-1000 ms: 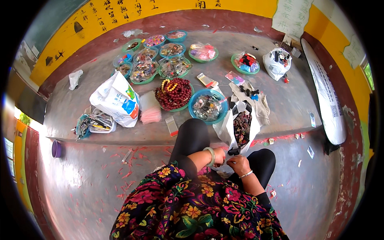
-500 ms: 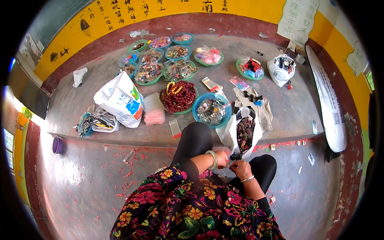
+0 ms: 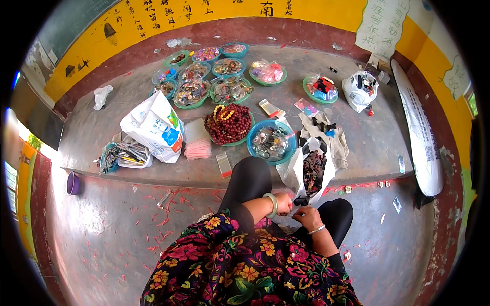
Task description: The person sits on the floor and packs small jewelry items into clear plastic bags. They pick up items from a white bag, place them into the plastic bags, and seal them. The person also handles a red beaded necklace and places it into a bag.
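Both your hands, left hand (image 3: 282,203) and right hand (image 3: 308,217), meet pinched at the white plastic bag (image 3: 298,173) mouth; it looks thin, soft, slippery, so grip its rim.

White printed bag (image 3: 153,127) with blue and green marks at nine o'clock of the ledge, small clear packets (image 3: 223,164) lying flat near centre. White paper signs (image 3: 380,25) pasted on yellow wall at one o'clock; open white plastic bag (image 3: 306,173) just above both hands.

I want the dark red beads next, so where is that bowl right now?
In the head view, the bowl of dark red beads sits mid-platform, between the stack of pink packets and the blue bowl.
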The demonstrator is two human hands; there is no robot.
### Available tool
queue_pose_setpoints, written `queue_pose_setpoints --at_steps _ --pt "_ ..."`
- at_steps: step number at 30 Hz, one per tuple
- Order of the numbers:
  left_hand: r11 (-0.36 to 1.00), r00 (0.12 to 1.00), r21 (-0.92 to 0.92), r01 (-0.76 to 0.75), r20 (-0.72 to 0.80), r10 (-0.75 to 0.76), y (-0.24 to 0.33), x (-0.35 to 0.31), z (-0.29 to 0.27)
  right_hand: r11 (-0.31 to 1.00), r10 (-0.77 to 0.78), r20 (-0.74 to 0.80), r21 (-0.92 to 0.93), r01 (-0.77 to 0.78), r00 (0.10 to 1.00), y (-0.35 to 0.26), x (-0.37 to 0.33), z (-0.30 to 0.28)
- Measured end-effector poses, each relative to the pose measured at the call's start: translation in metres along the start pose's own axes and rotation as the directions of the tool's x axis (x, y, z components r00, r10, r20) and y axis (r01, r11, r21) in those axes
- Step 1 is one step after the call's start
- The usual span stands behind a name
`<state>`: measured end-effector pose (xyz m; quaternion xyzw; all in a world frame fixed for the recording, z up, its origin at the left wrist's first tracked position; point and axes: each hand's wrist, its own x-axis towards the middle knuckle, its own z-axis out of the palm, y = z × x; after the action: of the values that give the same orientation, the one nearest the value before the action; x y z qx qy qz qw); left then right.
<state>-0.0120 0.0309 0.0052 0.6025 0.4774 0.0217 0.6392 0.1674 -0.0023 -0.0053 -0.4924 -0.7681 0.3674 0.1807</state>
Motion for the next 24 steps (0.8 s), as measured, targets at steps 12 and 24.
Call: queue_pose_setpoints --at_steps 12,24 --pt "0.993 0.994 0.066 -0.093 -0.043 0.096 -0.008 0.006 0.001 0.990 0.060 0.065 0.121 -0.067 0.996 0.007 -0.001 0.000" --pt "1.000 0.998 0.026 -0.017 0.053 0.015 -0.001 0.000 -0.002 0.992 0.094 0.072 0.076 -0.099 0.993 0.004 0.000 0.000"
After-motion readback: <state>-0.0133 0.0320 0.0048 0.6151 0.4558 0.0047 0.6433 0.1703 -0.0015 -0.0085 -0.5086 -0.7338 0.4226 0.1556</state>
